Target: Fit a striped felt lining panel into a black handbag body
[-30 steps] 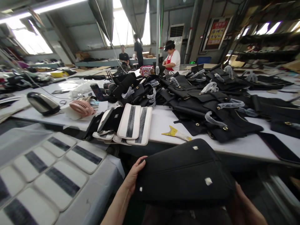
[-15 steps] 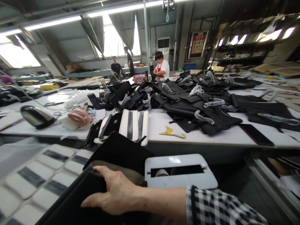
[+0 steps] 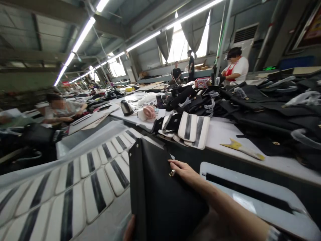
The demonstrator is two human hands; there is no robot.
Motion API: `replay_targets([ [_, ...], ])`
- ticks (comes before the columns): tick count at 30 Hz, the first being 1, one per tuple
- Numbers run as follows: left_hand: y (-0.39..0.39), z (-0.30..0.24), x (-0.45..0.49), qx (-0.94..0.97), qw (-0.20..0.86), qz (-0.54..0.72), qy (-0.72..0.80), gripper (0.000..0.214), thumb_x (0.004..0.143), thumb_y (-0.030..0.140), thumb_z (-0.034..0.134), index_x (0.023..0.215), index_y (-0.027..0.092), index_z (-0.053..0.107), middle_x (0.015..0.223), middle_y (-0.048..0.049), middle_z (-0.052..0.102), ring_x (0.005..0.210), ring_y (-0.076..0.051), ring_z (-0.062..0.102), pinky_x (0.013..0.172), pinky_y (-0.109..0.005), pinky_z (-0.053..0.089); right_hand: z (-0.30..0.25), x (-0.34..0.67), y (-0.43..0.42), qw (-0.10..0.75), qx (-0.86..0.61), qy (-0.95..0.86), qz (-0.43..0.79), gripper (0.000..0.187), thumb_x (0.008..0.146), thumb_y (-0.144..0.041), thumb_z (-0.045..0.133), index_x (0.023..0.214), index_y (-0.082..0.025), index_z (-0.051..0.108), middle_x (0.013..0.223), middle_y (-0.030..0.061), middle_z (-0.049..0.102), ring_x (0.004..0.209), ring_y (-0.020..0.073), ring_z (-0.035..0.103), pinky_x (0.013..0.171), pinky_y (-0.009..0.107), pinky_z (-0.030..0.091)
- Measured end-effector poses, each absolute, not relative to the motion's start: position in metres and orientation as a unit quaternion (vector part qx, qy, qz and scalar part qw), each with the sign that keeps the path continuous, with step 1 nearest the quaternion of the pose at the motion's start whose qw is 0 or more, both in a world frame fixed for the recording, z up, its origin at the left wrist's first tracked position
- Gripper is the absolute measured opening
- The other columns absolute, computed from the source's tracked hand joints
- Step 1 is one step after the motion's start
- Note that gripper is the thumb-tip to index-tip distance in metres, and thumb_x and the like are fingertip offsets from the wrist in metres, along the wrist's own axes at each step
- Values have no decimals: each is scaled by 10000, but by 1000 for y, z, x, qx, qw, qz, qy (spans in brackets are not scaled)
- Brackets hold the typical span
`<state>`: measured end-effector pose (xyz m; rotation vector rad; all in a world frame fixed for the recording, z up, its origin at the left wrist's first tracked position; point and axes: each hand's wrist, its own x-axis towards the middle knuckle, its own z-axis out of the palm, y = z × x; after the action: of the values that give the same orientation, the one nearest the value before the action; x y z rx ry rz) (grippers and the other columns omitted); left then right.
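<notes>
A black bag panel (image 3: 160,197) stands upright on its edge at the bottom centre, with a small metal stud (image 3: 172,173) on its face. My right hand (image 3: 184,170) reaches in from the lower right and lies on the panel, fingers stretched out beside the stud. Only a small part of my left hand (image 3: 129,230) shows at the bottom edge, closed on the panel's lower corner. Most of its fingers are hidden behind the panel.
White pads with black stripes (image 3: 95,187) cover the grey surface at left. A white slotted plate (image 3: 250,197) lies at right. On the table are stacked pads (image 3: 193,129), a yellow scraper (image 3: 240,149) and heaps of black bags (image 3: 263,110). People work at left (image 3: 60,108) and beyond (image 3: 234,67).
The view has swung left and up. The black panel has gone from lying low to standing upright, and my right hand has moved onto its face by the stud.
</notes>
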<state>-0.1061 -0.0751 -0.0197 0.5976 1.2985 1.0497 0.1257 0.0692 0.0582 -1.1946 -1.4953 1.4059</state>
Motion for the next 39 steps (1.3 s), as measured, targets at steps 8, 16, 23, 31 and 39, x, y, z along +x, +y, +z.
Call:
replay_targets([
  [8, -68, -29, -48, 233, 608, 635, 415, 811, 627, 453, 797, 1368, 340, 489, 1430, -16, 525, 1351, -337, 425, 1061, -408, 444, 65, 143, 11, 462, -451, -511, 567, 596, 857, -638, 522, 1280, -227, 608, 1194, 84, 676, 1098, 277, 622, 963, 405, 477],
  [16, -50, -5, -36, 346, 488, 588, 544, 656, 725, 538, 734, 1279, 219, 585, 1334, -70, 602, 1279, -301, 509, 1044, -353, 452, 68, 152, -17, 453, -585, -556, 377, 542, 844, -385, 600, 1343, -185, 530, 948, 73, 720, 822, 236, 669, 749, 347, 512],
  [23, -26, -7, -8, 357, 504, 559, 553, 638, 750, 556, 707, 1253, 198, 546, 1161, -99, 675, 1052, -275, 657, 880, -355, 547, 52, 170, -12, 439, -639, -545, 318, 234, 889, -393, 538, 975, -201, 643, 748, 37, 680, 672, 195, 602, 642, 297, 408],
  [31, -22, -14, 7, 365, 468, 539, 598, 530, 769, 577, 664, 1105, 176, 579, 1041, -84, 694, 971, -262, 670, 864, -373, 538, 28, 176, -20, 477, -624, -514, 344, 380, 900, -494, 510, 665, -207, 423, 572, -50, 406, 552, 114, 365, 541, 259, 270],
  [39, -20, -7, 17, 385, 466, 521, 603, 522, 763, 598, 652, 1065, 174, 603, 959, -69, 709, 885, -259, 677, 799, -361, 538, 14, 184, -20, 524, -600, -496, 344, 411, 897, -479, 528, 646, -202, 360, 610, -54, 317, 578, 99, 290, 520, 242, 245],
])
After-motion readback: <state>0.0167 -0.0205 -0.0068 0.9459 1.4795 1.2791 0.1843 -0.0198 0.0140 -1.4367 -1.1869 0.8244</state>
